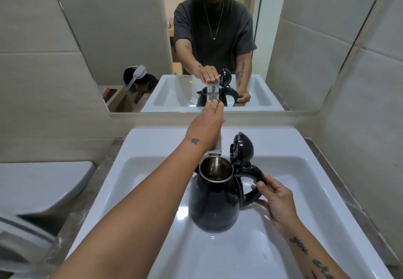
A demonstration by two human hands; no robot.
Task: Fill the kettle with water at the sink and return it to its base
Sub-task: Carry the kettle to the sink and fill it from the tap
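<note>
A black electric kettle (212,204) stands upright in the white sink basin (290,169), its lid (243,148) hinged open and its steel inside showing. The chrome tap spout (217,148) ends just above the kettle's mouth. No water stream shows. My left hand (207,124) reaches forward and rests on top of the tap handle at the back of the sink. My right hand (275,200) grips the kettle's black handle (254,182) from the right. The kettle's base is not in view.
A large mirror (130,39) covers the wall behind the sink and reflects a person and the kettle. A white toilet tank (43,187) and seat lie low on the left. Tiled walls close in both sides. A stone counter (98,169) frames the sink.
</note>
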